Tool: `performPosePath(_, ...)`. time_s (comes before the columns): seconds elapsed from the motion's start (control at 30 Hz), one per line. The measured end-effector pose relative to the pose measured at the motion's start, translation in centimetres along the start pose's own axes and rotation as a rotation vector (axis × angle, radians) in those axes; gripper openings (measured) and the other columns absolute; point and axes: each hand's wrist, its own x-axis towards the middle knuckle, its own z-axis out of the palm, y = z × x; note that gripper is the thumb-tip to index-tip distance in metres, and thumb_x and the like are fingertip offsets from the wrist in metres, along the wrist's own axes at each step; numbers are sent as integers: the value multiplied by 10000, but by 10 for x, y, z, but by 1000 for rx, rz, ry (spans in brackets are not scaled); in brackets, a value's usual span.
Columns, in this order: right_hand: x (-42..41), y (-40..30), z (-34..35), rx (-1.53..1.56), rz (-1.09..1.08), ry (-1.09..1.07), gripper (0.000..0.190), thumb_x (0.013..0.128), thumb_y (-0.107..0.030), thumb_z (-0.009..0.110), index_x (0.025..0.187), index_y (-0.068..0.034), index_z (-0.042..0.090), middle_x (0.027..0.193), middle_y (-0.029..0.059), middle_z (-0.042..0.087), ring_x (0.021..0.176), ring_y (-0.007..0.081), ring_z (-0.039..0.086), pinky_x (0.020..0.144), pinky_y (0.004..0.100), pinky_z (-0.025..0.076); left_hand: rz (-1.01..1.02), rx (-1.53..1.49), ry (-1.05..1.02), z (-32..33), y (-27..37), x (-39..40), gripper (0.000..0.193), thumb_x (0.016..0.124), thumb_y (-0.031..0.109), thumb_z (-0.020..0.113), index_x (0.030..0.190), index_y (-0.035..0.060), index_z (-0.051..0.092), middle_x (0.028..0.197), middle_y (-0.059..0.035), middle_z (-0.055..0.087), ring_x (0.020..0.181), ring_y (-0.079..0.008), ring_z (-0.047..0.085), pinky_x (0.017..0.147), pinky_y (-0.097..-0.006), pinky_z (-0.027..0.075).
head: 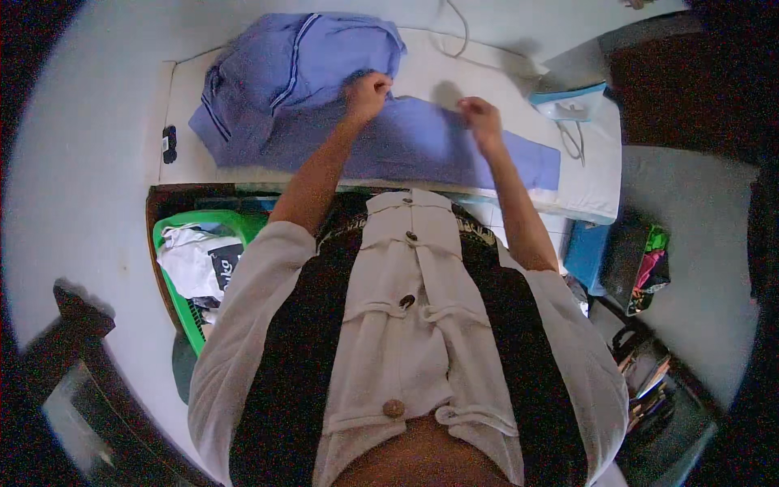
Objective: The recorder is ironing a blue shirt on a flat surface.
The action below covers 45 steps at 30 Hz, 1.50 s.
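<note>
A blue-violet garment with dark and white striped trim (328,55) lies on a board with a white cover (426,52). Its upper left part is bunched, while a long flat section reaches to the right. My left hand (368,94) is over the bunched part's right edge, fingers curled; whether it pinches the fabric cannot be told. To the right, my right hand (482,119) hovers above the flat section's upper edge with fingers bent, casting a shadow, and no cloth shows in it. A blue and white clothes iron (569,105) rests at the board's right end.
A small black object (169,145) lies at the board's left end. Below stands a green plastic basket (176,292) with white cloth in it. The iron's cord loops near the right end; another cord (465,30) crosses the far edge. A blue box (585,252) stands below right.
</note>
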Motion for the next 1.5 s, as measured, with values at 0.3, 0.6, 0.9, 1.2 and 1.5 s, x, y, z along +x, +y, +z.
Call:
performPosePath(0.3,22,41,63,-823,-459,7,202,832,-166,575,963,-51,677,851,162,682,711,351,622,640,415,484,469,474,-51,12,64,-14,105,784,139,592,870,113,647,822,-63,578,747,-282,554,708,-406,451)
performPosePath(0.6,9,1,45,-933,-244,-5,219,829,-218,557,946,-47,628,864,165,679,724,375,619,657,461,476,428,433,-69,20,45,-26,96,793,129,580,883,111,608,902,-70,566,783,-288,561,718,-404,453)
performPosePath(0.9,-14,24,-60,-791,-163,284,219,832,-207,581,1007,-91,644,892,153,684,746,368,630,660,443,486,331,315,-194,17,32,-20,103,792,116,574,889,89,594,914,-90,571,816,-307,583,732,-429,468)
performPosePath(1.2,-23,14,-51,-854,-264,171,203,851,-222,614,911,-36,671,844,149,684,726,325,632,661,405,491,211,485,-298,3,41,-13,136,799,94,580,925,66,623,950,-112,607,852,-315,589,773,-407,476)
performPosePath(1.5,-15,32,-44,-860,-118,296,307,836,-341,628,944,-57,672,865,148,678,747,337,625,680,406,491,182,178,-314,-7,38,-5,107,793,112,619,865,33,632,820,-102,609,712,-262,564,662,-371,471)
